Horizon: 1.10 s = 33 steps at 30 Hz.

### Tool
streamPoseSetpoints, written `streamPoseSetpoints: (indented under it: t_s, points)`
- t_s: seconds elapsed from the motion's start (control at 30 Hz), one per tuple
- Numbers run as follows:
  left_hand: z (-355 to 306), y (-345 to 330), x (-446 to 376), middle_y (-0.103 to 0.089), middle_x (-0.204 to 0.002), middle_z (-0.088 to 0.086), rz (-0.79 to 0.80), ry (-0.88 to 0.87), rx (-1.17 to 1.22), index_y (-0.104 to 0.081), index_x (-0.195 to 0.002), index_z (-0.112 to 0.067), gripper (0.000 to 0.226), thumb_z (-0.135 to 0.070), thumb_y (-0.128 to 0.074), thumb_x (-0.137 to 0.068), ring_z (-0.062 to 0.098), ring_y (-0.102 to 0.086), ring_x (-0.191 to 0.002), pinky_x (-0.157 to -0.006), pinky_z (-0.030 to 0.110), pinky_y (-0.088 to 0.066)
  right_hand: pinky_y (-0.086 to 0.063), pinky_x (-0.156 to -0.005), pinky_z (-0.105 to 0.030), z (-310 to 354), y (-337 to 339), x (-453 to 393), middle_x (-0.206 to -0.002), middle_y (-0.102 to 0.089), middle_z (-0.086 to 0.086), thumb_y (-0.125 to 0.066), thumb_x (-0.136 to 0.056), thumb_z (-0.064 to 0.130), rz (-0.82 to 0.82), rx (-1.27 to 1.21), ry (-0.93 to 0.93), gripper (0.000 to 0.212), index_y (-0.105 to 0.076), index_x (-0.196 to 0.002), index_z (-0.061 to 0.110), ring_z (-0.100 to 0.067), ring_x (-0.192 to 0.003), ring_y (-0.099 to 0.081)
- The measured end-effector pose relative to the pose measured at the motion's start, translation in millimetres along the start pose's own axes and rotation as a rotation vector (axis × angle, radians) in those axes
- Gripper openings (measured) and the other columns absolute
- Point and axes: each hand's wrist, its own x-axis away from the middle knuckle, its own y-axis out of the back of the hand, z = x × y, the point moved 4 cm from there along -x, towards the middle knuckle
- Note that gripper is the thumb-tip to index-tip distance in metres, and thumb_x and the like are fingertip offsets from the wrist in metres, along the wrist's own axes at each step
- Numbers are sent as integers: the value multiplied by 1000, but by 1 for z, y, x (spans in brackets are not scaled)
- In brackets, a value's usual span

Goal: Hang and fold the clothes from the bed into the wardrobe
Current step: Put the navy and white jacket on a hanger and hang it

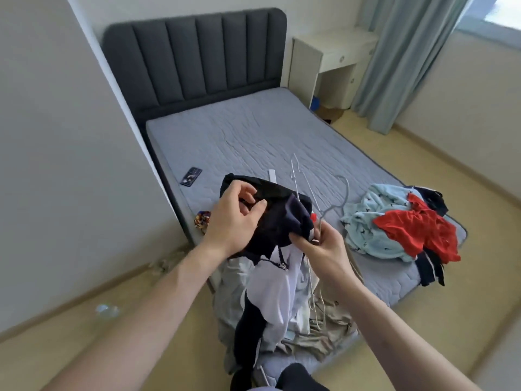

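Above the foot of the bed (pixel 253 136) I hold up a navy and white garment (pixel 282 221). My left hand (pixel 236 218) grips its dark upper part with curled fingers. At the garment's edge my right hand (pixel 321 246) pinches a thin wire hanger (pixel 335 198), whose hook points up. The garment's white lower part hangs down over a heap of pale grey and beige clothes (pixel 318 314) with more hangers in it. A second pile, light blue fleece (pixel 372 224) with a red top (pixel 417 227) and dark pieces, lies on the mattress's right corner.
A phone (pixel 191 176) and a small white strip (pixel 272 175) lie on the grey mattress. A patterned scrap (pixel 202 219) sits at the bed's left edge. White desk (pixel 332 52) and pale curtain (pixel 403 60) stand behind. Wall close on the left; beige floor around.
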Motion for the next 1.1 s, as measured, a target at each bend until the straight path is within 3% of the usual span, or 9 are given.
streamPoseSetpoints:
  t_s: [0.07,0.23,0.33,0.47,0.63,0.73,0.8,0.87,1.1]
  points:
    - [19,16,34,-64,-75,-11,-69,22,-45,-57,-84,-33,15,-46,-64,-89,7,-59,-62,-59,15,-45,-43,-69,-44,6,-11,2,-73,-45,-7,-83,-74,37,13,-42,9,57,-38,-81,2,-19,-72,-43]
    - [63,-7,104,-70,-91,-24,301,342,-131,-67,-98,-40,26,-61,-57,-85,-7,-64,-80,-80,21,-52,-33,-64,-35,35,-44,0,-68,-32,1,-81,-79,30,48,-143,71,56,-26,-71,23,-20,-67,-29]
    - [60,-12,105,-71,-96,-27,145,391,-13,-70,-102,-37,23,-54,-62,-88,-11,-64,-87,-84,17,-50,-36,-64,-38,45,-61,1,-68,-30,-4,-82,-79,30,75,-203,49,57,-26,-72,17,-24,-67,-28]
    - [47,-13,96,-69,-81,-30,-156,436,-14,-67,-78,-34,26,-60,-64,-79,-13,-63,-78,-63,12,-41,-40,-68,-41,48,-77,2,-75,-41,-8,-81,-80,34,99,-267,6,60,-34,-82,-3,-25,-71,-38]
    - [38,-16,87,-66,-79,-21,-352,348,-230,-64,-78,-36,28,-61,-55,-87,-7,-59,-71,-58,10,-34,-33,-51,-21,57,-77,-6,-61,-29,5,-79,-84,32,144,-232,21,58,-23,-70,22,-16,-60,-25]
    - [33,-17,90,-59,-71,-28,-297,240,-391,-65,-89,-50,18,-53,-48,-95,-5,-57,-66,-56,13,-36,-33,-52,-19,66,-62,-19,-59,-29,7,-79,-83,31,196,-236,34,57,-23,-70,21,-15,-58,-26]
    - [27,-19,95,-56,-63,-29,-251,223,-473,-58,-78,-58,22,-54,-45,-96,-1,-53,-57,-52,21,-35,-38,-62,-28,68,-52,-28,-66,-32,-2,-79,-81,33,245,-230,33,55,-30,-72,10,-20,-65,-31]
    - [24,-26,99,-57,-63,-28,-213,244,-471,-57,-70,-46,32,-59,-42,-96,5,-53,-54,-51,26,-38,-38,-70,-35,68,-46,-34,-70,-32,-4,-79,-81,32,281,-234,23,55,-30,-73,8,-23,-72,-31]
    - [28,-100,134,-67,-54,-4,60,557,20,-67,-53,-29,47,-41,-56,-97,8,-60,-50,-60,18,-48,-28,-56,-26,66,-35,-29,-63,-23,4,-74,-89,19,380,-280,-22,56,-26,-61,27,-15,-59,-21]
